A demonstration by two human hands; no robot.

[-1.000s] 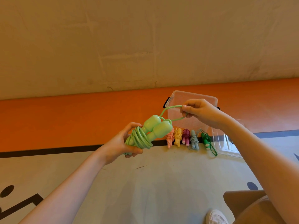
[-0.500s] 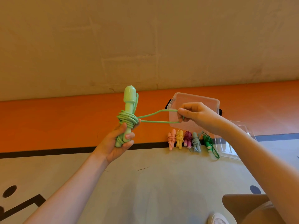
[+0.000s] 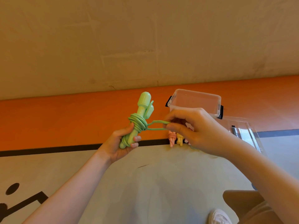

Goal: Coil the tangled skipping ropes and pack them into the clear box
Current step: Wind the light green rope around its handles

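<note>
My left hand [image 3: 120, 143] grips a light green skipping rope [image 3: 137, 122] by its two handles, held upright, with the cord wound round them in several turns. A short loop of the cord runs right to my right hand [image 3: 192, 126], which pinches its end. Behind my right hand the clear box [image 3: 195, 101] stands open on the floor. Coiled ropes lie in a row in front of it: a pink one [image 3: 171, 138] and a yellow one [image 3: 179, 139] show, the others are hidden by my right hand.
The clear lid [image 3: 244, 131] lies to the right of the box. An orange band [image 3: 64, 123] runs along the foot of the wall, with a black line on the floor. My knee [image 3: 242, 204] and white shoe [image 3: 218, 215] are at the bottom right.
The green handles swung from lying sideways to upright in my left hand. The loop in my right hand has grown shorter, and my right hand has moved closer to the handles.
</note>
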